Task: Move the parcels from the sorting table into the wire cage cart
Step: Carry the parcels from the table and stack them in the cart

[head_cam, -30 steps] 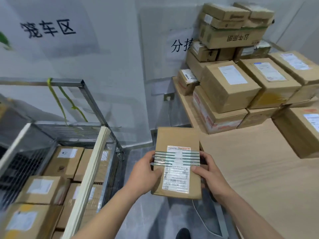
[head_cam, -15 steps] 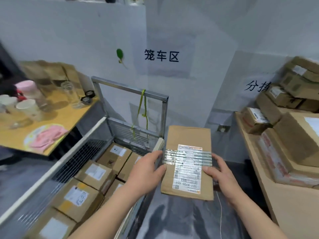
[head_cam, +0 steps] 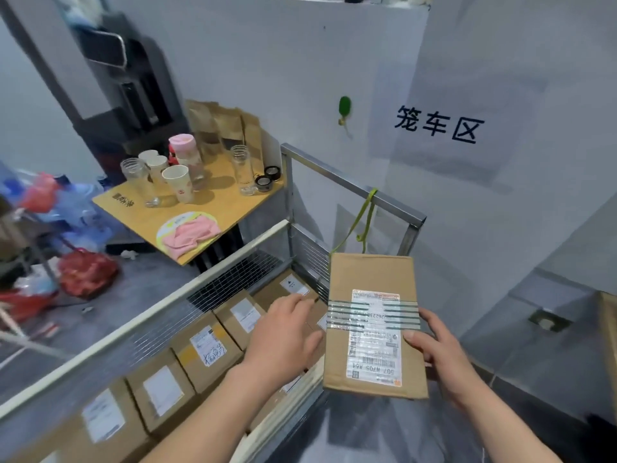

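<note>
I hold a flat brown cardboard parcel (head_cam: 374, 279) with a white shipping label and clear tape bands, level above the near right corner of the wire cage cart (head_cam: 187, 290). My right hand (head_cam: 440, 359) grips its right edge, thumb on top. My left hand (head_cam: 283, 335) lies at its left edge with fingers stretched out over the cart, and only the thumb touches the cardboard. Inside the cart lie several labelled brown parcels (head_cam: 207, 349) packed side by side. A sliver of the sorting table (head_cam: 609, 335) shows at the far right.
The cart's metal end frame (head_cam: 350, 182) carries a green strap (head_cam: 362, 215) right behind the parcel. Left of the cart, a small wooden table (head_cam: 213, 202) holds cups, jars and a pink cloth. Red bags (head_cam: 86, 272) lie on the floor. White walls stand close behind.
My view swung left from the sorting table to the cart, and the parcel came with it over the cart's corner. My left hand's grip on the left edge has loosened.
</note>
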